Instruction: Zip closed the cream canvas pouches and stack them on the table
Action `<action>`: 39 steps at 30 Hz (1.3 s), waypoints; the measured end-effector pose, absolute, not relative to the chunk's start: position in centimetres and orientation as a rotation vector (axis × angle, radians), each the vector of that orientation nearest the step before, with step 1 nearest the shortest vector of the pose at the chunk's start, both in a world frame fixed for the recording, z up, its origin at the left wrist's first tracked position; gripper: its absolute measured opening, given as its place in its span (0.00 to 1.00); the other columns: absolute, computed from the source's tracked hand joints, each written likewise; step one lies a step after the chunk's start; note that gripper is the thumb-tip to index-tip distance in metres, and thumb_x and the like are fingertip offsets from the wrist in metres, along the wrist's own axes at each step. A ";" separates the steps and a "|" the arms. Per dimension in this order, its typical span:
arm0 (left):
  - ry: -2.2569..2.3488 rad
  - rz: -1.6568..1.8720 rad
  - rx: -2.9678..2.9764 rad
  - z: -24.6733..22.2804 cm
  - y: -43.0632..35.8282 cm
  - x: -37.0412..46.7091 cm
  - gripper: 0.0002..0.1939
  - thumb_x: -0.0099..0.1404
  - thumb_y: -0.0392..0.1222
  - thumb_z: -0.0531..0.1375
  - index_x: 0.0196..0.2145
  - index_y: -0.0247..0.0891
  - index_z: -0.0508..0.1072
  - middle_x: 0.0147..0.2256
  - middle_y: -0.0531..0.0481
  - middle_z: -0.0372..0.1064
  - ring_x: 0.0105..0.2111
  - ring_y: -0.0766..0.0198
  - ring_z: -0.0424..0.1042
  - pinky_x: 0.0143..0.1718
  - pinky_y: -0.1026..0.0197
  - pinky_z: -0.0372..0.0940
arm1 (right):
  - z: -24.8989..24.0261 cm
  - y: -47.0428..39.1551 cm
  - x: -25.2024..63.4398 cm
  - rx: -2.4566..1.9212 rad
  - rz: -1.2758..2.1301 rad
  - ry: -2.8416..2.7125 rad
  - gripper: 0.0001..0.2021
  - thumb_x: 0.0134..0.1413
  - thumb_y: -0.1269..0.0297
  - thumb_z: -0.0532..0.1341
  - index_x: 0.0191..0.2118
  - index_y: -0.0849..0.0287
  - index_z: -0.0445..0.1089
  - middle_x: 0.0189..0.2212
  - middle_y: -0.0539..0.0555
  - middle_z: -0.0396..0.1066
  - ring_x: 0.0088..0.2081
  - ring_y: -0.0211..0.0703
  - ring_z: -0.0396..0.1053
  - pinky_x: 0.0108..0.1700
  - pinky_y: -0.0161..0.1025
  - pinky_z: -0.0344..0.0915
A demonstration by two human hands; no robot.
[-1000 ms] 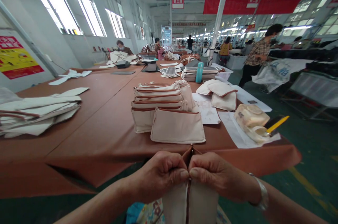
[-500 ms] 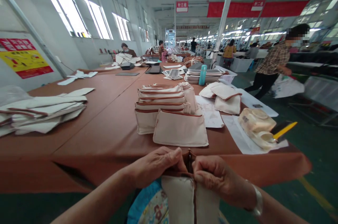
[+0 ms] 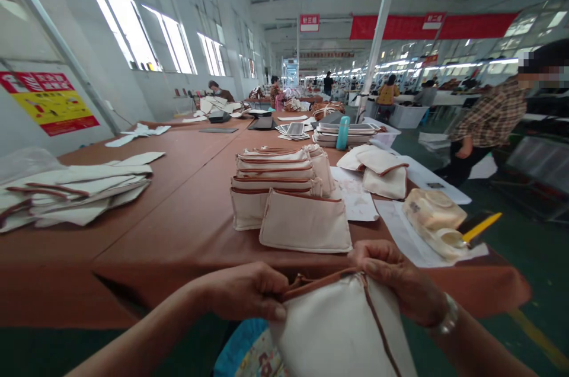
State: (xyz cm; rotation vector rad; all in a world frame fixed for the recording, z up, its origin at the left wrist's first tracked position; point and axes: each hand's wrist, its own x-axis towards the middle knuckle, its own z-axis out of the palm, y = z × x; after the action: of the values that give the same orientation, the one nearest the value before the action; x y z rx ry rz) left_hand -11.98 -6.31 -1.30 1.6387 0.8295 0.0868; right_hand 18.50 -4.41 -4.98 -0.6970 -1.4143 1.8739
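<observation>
A cream fabric pouch (image 3: 329, 323) with brown trim hangs between my hands, below the table's front edge. My left hand (image 3: 249, 291) pinches the left part of its brown-edged rim. At the upper right corner, beside a brown seam, my right hand (image 3: 391, 276) grips the same rim, closed. The pouch's lower end runs out of view. Just beyond my hands, another cream pouch (image 3: 304, 221) leans against a row of similar pouches (image 3: 275, 172) standing on the brown-covered table (image 3: 178, 217).
Flat cream pieces (image 3: 89, 187) are piled at left. On the right lie more cream pieces (image 3: 384, 169), a plastic container (image 3: 433, 211) and a yellow-handled tool (image 3: 482, 227) on paper. A turquoise bottle (image 3: 342, 133) stands farther back. A person in a checked shirt (image 3: 493, 116) is at right.
My hands have moved apart, stretching the rim sideways, and the pouch has turned so a broad face shows. My right hand is slightly higher. The person at right has come nearer.
</observation>
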 end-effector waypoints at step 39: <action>1.044 0.313 1.597 -2.0 -6.3 -9.3 0.23 0.48 0.53 0.71 0.33 0.32 0.73 0.24 0.57 0.59 0.25 0.70 0.54 0.22 0.69 0.49 | -6.9 -7.1 12.7 -0.790 1.548 -1.855 0.13 0.59 0.56 0.61 0.32 0.62 0.69 0.29 0.49 0.63 0.32 0.38 0.58 0.33 0.33 0.56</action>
State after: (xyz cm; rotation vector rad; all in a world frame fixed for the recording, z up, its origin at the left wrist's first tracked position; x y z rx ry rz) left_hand -9.29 -6.31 -2.02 1.5966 1.0442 0.3131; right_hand 12.69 -7.08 -6.88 -0.7899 -1.8547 1.5476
